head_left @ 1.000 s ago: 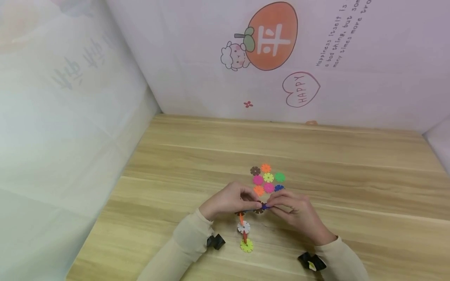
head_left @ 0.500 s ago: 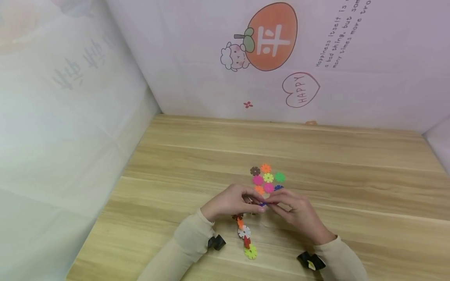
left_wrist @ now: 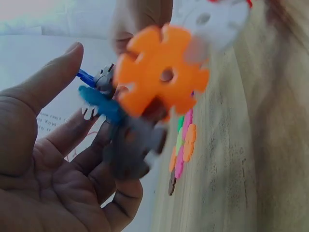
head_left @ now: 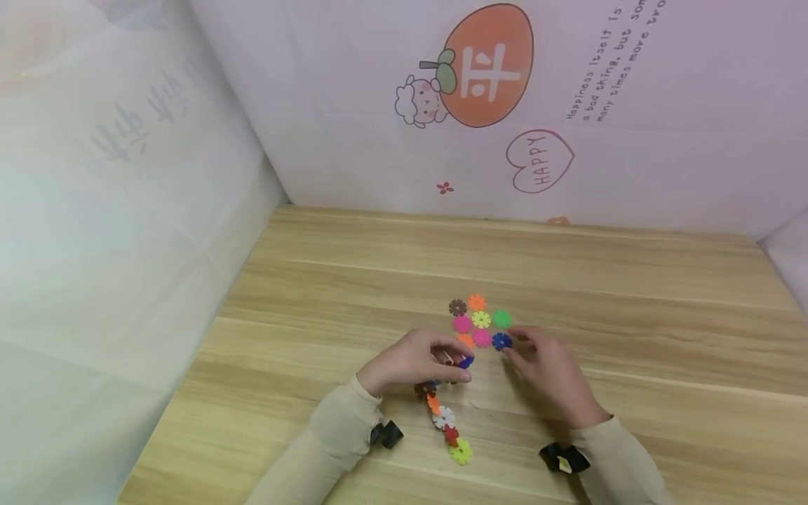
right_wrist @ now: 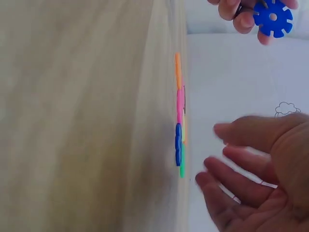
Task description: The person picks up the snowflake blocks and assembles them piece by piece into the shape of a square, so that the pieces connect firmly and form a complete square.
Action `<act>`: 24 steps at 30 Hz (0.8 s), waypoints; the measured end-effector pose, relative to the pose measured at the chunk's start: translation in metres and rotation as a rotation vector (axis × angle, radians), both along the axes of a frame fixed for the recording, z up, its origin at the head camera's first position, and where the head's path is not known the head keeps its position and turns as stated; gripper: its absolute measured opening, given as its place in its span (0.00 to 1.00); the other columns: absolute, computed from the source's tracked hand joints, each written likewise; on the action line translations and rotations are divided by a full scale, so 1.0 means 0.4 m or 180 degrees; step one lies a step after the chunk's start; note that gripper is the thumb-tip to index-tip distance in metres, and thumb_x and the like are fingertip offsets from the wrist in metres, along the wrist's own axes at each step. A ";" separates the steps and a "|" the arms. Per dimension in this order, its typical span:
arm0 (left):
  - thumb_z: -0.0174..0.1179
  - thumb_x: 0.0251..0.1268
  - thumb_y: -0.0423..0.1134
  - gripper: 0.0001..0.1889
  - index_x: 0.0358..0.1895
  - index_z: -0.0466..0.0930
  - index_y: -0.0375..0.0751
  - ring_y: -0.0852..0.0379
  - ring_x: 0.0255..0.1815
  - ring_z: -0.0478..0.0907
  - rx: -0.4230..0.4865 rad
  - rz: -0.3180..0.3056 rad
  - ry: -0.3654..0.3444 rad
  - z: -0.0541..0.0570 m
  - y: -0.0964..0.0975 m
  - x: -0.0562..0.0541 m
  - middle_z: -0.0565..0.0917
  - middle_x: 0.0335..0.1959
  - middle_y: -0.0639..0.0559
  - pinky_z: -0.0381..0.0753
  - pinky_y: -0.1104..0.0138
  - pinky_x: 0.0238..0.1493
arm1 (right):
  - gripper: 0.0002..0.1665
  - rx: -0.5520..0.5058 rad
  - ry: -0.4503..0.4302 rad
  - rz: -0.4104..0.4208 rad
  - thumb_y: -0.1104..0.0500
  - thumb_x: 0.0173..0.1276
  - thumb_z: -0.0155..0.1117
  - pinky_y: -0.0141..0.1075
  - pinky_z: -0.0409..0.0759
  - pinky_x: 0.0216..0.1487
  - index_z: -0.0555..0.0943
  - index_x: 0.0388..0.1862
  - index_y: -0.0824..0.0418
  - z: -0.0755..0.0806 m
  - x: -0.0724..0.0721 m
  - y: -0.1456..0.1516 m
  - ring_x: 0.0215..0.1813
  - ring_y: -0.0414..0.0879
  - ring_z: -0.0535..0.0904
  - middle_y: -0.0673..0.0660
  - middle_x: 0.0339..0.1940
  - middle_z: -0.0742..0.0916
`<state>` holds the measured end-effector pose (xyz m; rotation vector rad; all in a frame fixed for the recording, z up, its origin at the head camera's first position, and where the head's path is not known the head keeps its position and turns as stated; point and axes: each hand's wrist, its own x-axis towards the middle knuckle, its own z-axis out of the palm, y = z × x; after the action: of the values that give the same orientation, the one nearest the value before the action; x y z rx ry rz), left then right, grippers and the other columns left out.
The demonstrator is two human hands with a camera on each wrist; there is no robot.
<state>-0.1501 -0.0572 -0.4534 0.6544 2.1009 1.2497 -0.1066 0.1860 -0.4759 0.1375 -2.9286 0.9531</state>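
Left hand (head_left: 413,359): pinching linked disc chain (head_left: 444,419) at its blue end, between thumb and fingers | Right hand (head_left: 550,369): held with fingers parted, right beside loose blue disc (head_left: 501,341); cannot tell whether touching | Loose blue disc: flat on counter (head_left: 353,280), near pink disc (head_left: 482,338) and green disc (head_left: 502,318)

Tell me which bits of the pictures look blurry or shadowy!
Left wrist view: the brown disc and white disc are blurry, with the orange disc somewhat clearer; right wrist view: soft, dim shading on the table; head view: the wall print at far left looks faint and fuzzy.
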 end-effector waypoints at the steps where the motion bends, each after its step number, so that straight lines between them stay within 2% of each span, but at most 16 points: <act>1: 0.71 0.59 0.46 0.17 0.51 0.85 0.49 0.67 0.42 0.81 0.0012 0.0005 0.0006 -0.001 -0.001 -0.001 0.86 0.43 0.61 0.81 0.72 0.45 | 0.21 0.0037 -0.0078 -0.0007 0.60 0.67 0.68 0.55 0.82 0.51 0.79 0.56 0.69 0.000 -0.004 0.001 0.51 0.61 0.84 0.67 0.51 0.86; 5: 0.71 0.59 0.46 0.19 0.53 0.84 0.45 0.67 0.41 0.81 0.0030 -0.0020 0.0057 -0.006 -0.002 -0.005 0.86 0.45 0.59 0.81 0.72 0.44 | 0.25 0.0116 -0.0319 -0.0012 0.57 0.66 0.69 0.56 0.80 0.54 0.78 0.58 0.69 -0.002 -0.020 0.000 0.52 0.60 0.82 0.67 0.52 0.85; 8: 0.71 0.59 0.45 0.20 0.53 0.83 0.42 0.67 0.42 0.82 0.0060 -0.0028 0.0077 -0.007 -0.004 -0.008 0.87 0.46 0.55 0.81 0.73 0.45 | 0.26 0.0176 -0.0383 0.0014 0.57 0.65 0.70 0.54 0.81 0.52 0.78 0.58 0.69 -0.004 -0.032 -0.004 0.49 0.57 0.82 0.66 0.50 0.86; 15: 0.72 0.58 0.43 0.21 0.54 0.82 0.41 0.64 0.46 0.82 0.0127 0.0064 -0.0107 0.002 -0.007 -0.006 0.86 0.50 0.50 0.81 0.72 0.49 | 0.21 0.0383 -0.0329 0.0072 0.61 0.65 0.70 0.55 0.80 0.53 0.80 0.54 0.70 -0.005 -0.050 -0.011 0.50 0.58 0.82 0.67 0.50 0.85; 24: 0.71 0.59 0.41 0.21 0.55 0.81 0.40 0.65 0.46 0.83 0.0187 0.0102 -0.0173 0.002 -0.007 -0.006 0.86 0.51 0.49 0.81 0.71 0.49 | 0.20 0.0378 -0.0350 0.0099 0.64 0.63 0.71 0.53 0.82 0.51 0.81 0.52 0.71 -0.003 -0.053 -0.011 0.48 0.58 0.83 0.68 0.48 0.85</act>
<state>-0.1524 -0.0601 -0.4527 0.6077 2.0446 1.3366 -0.1277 0.1818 -0.4771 0.1407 -3.0933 0.8155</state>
